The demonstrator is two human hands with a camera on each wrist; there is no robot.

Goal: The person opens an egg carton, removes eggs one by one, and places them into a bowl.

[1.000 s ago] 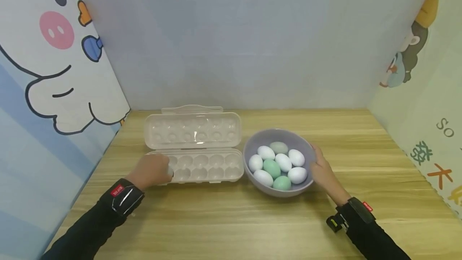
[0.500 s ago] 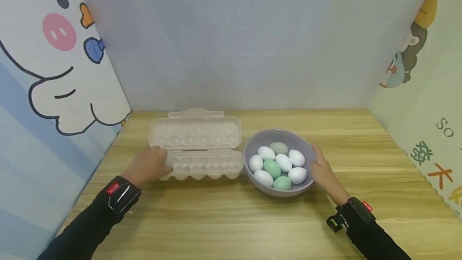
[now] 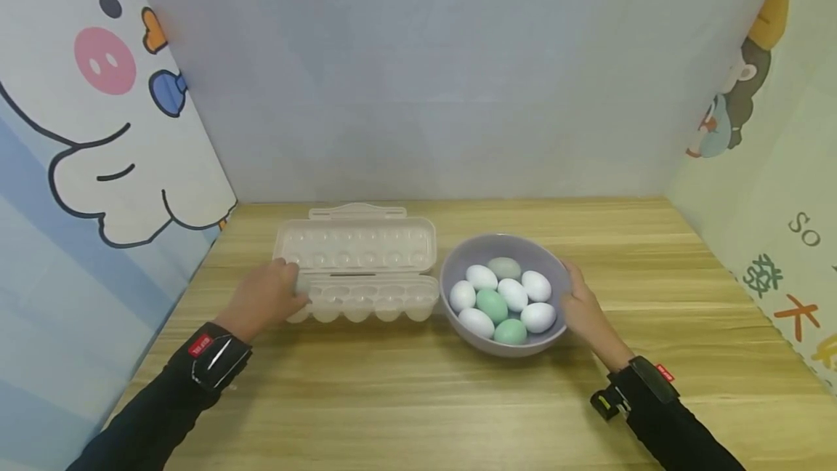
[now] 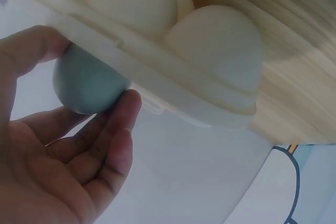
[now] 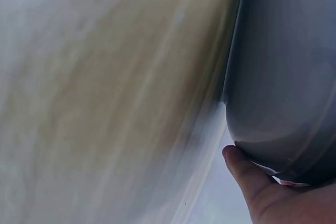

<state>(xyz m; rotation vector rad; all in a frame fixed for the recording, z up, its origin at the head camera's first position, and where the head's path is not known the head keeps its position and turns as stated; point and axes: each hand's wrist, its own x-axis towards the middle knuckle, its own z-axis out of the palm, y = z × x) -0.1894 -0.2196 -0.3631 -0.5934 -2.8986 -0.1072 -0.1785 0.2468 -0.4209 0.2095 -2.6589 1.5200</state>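
My left hand (image 3: 267, 298) is at the left end of an open, clear plastic egg carton (image 3: 373, 300). In the left wrist view its fingers curl round a blue-green egg (image 4: 86, 82) against the carton's rim. Rounded cups bulge from the carton's other side. The carton's near edge is tilted up, so the cups' outer sides face me in the head view. My right hand (image 3: 585, 315) grips the right side of a grey-purple bowl (image 3: 461, 256), thumb against its outside in the right wrist view. White eggs (image 3: 513, 295) and green eggs (image 3: 492, 306) lie inside.
The carton's lid (image 3: 356, 246) lies folded back toward the grey back wall (image 3: 418, 78). Printed panels flank the wooden table (image 3: 392, 398), a cartoon panel (image 3: 98, 107) on the left. The bowl stands close to the carton's right end.
The carton's near edge has risen, and its cups' undersides have come into view. My left hand has shifted slightly left. My right hand and the bowl have stayed nearly still.
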